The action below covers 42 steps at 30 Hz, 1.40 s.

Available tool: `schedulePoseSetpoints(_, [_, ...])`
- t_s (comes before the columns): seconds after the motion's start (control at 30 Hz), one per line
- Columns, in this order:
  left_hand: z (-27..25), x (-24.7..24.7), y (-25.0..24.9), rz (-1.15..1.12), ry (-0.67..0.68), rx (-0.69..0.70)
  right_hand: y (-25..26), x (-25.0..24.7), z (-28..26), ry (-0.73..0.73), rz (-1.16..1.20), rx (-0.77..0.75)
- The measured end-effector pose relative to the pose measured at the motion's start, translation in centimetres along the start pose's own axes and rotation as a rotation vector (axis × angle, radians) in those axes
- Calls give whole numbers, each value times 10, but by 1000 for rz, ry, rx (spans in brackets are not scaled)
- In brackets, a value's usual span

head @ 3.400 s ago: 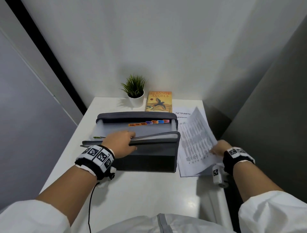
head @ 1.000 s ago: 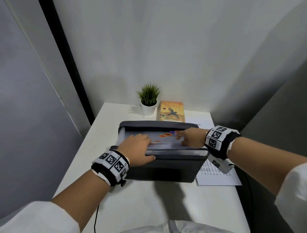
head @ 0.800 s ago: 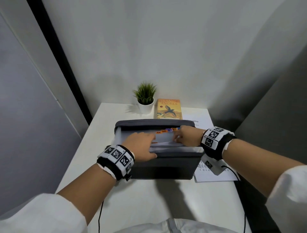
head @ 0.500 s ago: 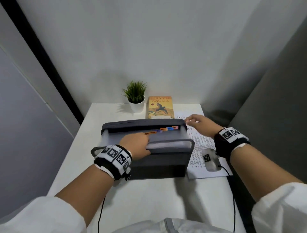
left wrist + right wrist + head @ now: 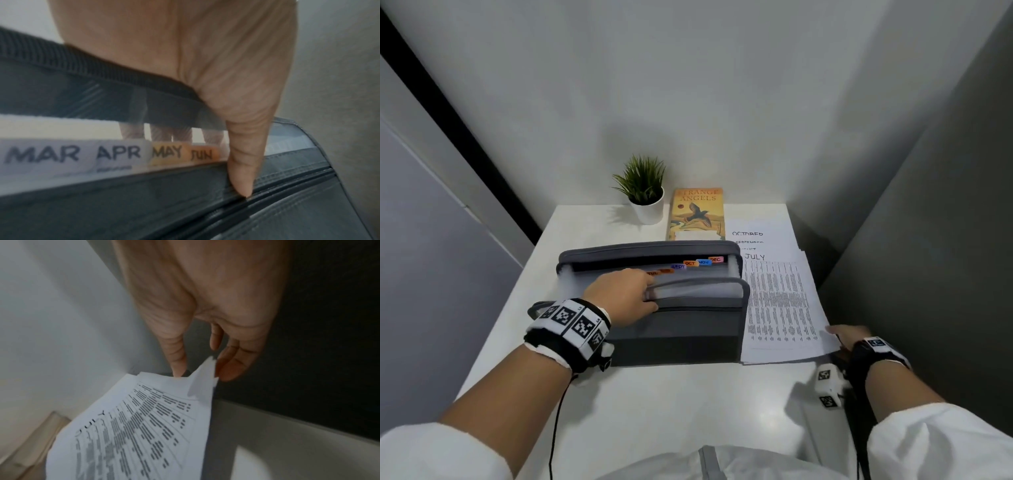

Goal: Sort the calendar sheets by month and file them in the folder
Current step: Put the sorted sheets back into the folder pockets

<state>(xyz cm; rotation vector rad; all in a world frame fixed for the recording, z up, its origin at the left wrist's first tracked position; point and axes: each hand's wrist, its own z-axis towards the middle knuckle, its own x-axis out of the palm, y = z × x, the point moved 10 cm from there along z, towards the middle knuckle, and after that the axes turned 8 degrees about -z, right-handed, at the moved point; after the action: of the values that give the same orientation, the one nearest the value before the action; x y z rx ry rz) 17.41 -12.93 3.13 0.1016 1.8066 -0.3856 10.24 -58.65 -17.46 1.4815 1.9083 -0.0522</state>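
Note:
A grey expanding folder (image 5: 674,329) stands open mid-table, with coloured month tabs (image 5: 690,263) from JUL to DEC showing. My left hand (image 5: 650,293) grips its front pockets, fingers (image 5: 162,134) inside behind the MAR to JUN tabs (image 5: 164,152) and thumb (image 5: 242,178) on the outer front. Right of the folder lies a stack of calendar sheets (image 5: 760,233), the JULY sheet (image 5: 777,301) on top. My right hand (image 5: 840,337) is at its near right corner. There the thumb (image 5: 177,365) and fingers (image 5: 232,368) pinch the sheet's lifted corner (image 5: 202,376).
A small potted plant (image 5: 645,195) and an orange book (image 5: 697,214) stand at the back of the white table (image 5: 688,404). A dark wall panel (image 5: 928,274) runs close along the table's right edge, beside the sheets.
My right hand has left the folder's tabs and swung right and nearer, down to the stack's near corner. The sheet it held earlier is gone from it. My left hand keeps its hold on the folder.

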Motion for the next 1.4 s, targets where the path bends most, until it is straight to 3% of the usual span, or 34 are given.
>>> schedulePoseSetpoints(0.1, [-1,0,3,-7,-3,-15,9,9,-4,53,44,1])
schedulePoseSetpoints(0.27, [-3,1,6,-9,-4,-35,25,27,-13,108,-82,-31])
schedulePoseSetpoints(0.37, [-5,0,5,-5,-10,-32,43,30,-16,38,-319,-111])
schedulePoseSetpoints(0.8, [-9,-2,0,5,-16,-18,108,38,-34,-74,-663,-365])
schedulePoseSetpoints(0.93, [-10,3,2,-63,39,-44,150,-7,-62,-171,-564,-469])
schedulePoseSetpoints(1.13, [-13,7,-5,-100,132,-36,230,-100,-159,-433,-41,-809])
schedulePoseSetpoints(1.27, [-16,8,-7,-152,175,-48,274,-82,-231,-271,174,-1028])
schedulePoseSetpoints(1.4, [-20,10,-11,-178,201,-17,304,-8,-282,-113,-120,-1157])
